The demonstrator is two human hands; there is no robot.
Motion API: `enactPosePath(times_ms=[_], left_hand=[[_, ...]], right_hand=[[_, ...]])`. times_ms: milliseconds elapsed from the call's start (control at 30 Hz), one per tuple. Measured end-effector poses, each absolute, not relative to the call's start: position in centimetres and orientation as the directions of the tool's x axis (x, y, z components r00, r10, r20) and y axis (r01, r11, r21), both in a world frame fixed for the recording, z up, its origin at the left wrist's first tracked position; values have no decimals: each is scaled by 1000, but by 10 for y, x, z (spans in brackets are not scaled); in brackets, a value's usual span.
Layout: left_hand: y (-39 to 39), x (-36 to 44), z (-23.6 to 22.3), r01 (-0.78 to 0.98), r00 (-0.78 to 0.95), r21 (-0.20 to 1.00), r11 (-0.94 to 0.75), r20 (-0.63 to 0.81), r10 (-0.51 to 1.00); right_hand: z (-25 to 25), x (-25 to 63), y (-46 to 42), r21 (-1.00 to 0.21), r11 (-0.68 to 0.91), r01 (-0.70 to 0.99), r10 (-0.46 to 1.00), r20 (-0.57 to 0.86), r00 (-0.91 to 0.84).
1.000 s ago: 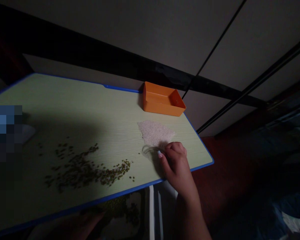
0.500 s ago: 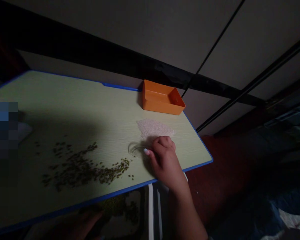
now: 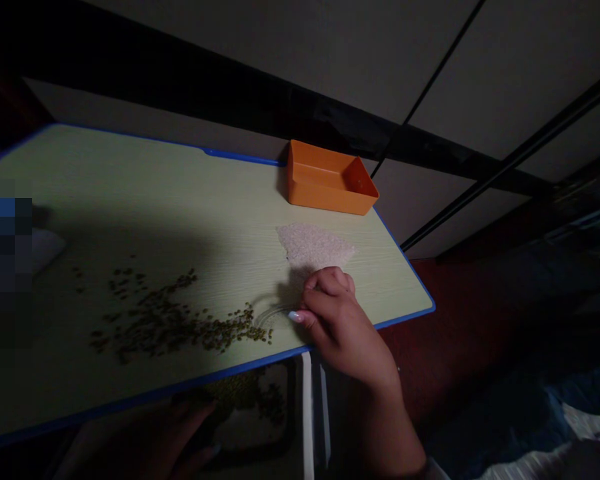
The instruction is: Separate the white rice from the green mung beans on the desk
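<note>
My right hand [image 3: 337,320] is closed on a clear curved piece [image 3: 273,312], thin and see-through, whose loop lies low over the tabletop. The piece's left end touches a spread of green mung beans [image 3: 180,327]. Just beyond my knuckles is a pile of white rice [image 3: 313,245], partly hidden by the hand. Below the table's front edge, in shadow, my left hand [image 3: 185,430] has its fingers apart over a dark-rimmed container [image 3: 291,400]. Green beans [image 3: 237,390] and a pale patch show inside that container. Nothing shows between the left fingers.
An orange open box [image 3: 333,193] stands at the back right of the pale green table [image 3: 145,193], which has a blue rim. Cupboard panels rise behind it. A pixelated patch covers the left edge of the view, beside a pale object [image 3: 49,248].
My right hand has moved left and toward me with the clear piece, from beside the rice to the beans' right end. Several loose beans there now sit nearer the main spread.
</note>
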State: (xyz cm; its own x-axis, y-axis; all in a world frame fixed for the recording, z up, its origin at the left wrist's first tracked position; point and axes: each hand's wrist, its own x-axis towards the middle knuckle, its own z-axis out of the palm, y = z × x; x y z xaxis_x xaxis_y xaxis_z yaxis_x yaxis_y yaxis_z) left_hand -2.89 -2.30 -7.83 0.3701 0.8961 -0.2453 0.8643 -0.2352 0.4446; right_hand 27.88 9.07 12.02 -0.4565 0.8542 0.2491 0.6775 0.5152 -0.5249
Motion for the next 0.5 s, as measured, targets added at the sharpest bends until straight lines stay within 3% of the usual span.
enactPosePath(times_ms=[167,500], left_hand=[[-22,-28,-74,863,371,446,-239,-238,897],[-21,-22,-59,875,380,419,-242,-287,879]], right_hand=[[123,295,86,-561,499,661,866,284,-412],[120,298,82,-556,485,675,869,223,-441]])
